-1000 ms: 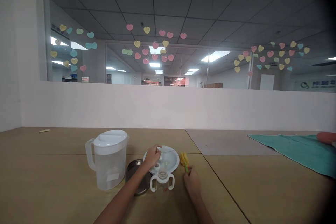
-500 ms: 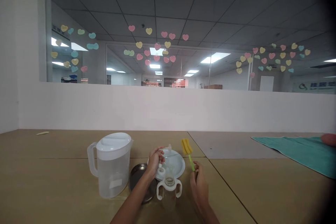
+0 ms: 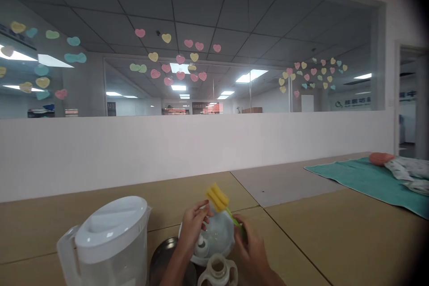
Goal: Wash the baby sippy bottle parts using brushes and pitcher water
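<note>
Brown surface (image 3: 298, 232) carries a two-handled bottle (image 3: 217, 277). Right hand (image 3: 253, 245) grasps a yellow sponge brush (image 3: 219, 200); left hand (image 3: 193, 224) curls beside it, but its grip I cannot tell.

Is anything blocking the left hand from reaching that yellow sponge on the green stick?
Nothing visible blocks it. The left hand is right beside the yellow sponge; whether they touch, I can't tell. The right hand grips the green stick.
</note>
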`<state>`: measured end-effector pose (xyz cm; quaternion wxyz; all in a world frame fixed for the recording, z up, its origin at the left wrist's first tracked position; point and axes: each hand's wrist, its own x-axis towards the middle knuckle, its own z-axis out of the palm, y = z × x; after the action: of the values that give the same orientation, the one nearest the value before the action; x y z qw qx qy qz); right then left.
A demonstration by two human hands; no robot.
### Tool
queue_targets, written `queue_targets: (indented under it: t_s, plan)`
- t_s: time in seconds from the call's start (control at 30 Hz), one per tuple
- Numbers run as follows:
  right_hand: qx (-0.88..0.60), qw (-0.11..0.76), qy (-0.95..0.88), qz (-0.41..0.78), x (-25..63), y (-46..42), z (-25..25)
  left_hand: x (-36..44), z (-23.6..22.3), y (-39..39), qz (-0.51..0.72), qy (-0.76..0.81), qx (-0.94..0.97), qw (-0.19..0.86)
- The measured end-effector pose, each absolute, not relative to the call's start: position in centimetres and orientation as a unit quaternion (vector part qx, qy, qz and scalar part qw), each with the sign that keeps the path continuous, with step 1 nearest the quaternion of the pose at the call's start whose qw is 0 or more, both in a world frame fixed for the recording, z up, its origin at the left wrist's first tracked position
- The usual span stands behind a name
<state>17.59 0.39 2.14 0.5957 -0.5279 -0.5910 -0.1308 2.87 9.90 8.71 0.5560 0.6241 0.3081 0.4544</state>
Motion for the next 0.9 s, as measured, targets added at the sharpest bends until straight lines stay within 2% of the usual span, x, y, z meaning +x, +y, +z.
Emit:
queue_targets:
  t_s: [0.13, 0.4, 0.53, 0.67, 0.77, 0.9]
  plan:
    - [-0.528, 0.611, -0.568, -0.158, 18.3, -0.2, 1.6, 2.1, 9.6, 9.3, 0.415, 0.295, 0.659, 0.555]
    - [-0.528, 0.536, -0.594, -0.283, 19.4, -0.8, 1.4, 2.2, 10.4, 7.2, 0.394, 0.291, 0.693, 0.528]
    - [-0.549, 0.538, -0.558, -0.312, 19.7, -1.1, 1.5, 2.2, 9.9, 7.2, 0.428, 0.303, 0.678, 0.515]
    - [-0.514, 0.532, -0.579, -0.343, 19.5, -1.2, 1.3, 2.1, 10.0, 7.3, 0.434, 0.272, 0.612, 0.603]
    - [-0.547, 0.526, -0.550, -0.349, 19.5, -1.2, 1.3, 1.9, 10.3, 7.1, 0.442, 0.254, 0.573, 0.642]
    - [-0.550, 0.521, -0.562, -0.331, 19.4, -1.5, 1.4, 1.2, 10.9, 7.0, 0.479, 0.292, 0.595, 0.576]
